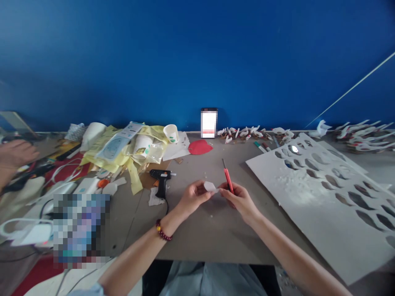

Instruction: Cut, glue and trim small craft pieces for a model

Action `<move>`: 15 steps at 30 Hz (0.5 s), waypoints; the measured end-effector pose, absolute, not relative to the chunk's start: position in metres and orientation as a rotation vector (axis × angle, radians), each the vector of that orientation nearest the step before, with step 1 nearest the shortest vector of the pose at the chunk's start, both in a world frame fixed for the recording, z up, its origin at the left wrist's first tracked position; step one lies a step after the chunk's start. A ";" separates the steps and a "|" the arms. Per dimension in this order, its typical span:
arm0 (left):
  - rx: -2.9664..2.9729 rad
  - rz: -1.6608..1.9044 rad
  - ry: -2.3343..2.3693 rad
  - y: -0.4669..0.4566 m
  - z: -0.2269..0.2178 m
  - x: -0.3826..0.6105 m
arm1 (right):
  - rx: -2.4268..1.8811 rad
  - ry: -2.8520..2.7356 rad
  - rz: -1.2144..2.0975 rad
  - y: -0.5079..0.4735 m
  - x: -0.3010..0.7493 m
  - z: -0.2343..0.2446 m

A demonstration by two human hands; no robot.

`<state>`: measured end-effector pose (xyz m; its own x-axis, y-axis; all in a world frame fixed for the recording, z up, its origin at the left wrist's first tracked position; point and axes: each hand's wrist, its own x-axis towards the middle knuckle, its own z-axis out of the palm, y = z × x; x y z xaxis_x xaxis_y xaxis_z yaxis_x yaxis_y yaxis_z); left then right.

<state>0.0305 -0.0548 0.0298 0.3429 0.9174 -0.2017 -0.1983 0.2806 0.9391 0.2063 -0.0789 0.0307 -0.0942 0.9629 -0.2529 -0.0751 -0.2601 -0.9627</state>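
Note:
Over the middle of the desk, my left hand [195, 197] pinches a small white cut-out piece [210, 186], thin and rounded. My right hand [240, 200] is close beside it, fingers wrapped round a red-handled craft knife [228, 179] whose narrow metal end points up and away. Thumb and fingertips of the right hand also meet the right tip of the white piece. To the left of my hands lies a black glue gun [161, 181], its cord running toward my left wrist. A red oval piece [200, 147] rests beyond my hands.
A white sheet [296, 205] with several leaf-shaped holes covers the right side. Small white bird-like figures [243, 132] line the wall. A phone [209, 123] stands upright. Paper cups [171, 134], yellow packaging [105, 152] and cables crowd the left, where another person's hand [18, 154] shows.

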 end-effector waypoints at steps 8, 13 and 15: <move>1.140 0.894 1.028 -0.055 0.031 0.029 | -1.324 -1.129 1.441 -0.080 0.206 0.027; 1.062 0.974 1.000 -0.052 0.025 0.029 | -1.348 -1.248 1.348 -0.079 0.206 0.024; 1.071 0.987 1.002 -0.050 0.022 0.028 | -1.366 -1.297 1.309 -0.079 0.207 0.021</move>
<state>0.0276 -0.0499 0.0223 0.2432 0.9581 -0.1513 -0.1366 0.1882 0.9726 0.2071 -0.0788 0.0214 -0.0725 0.9874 -0.1408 0.1317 -0.1304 -0.9827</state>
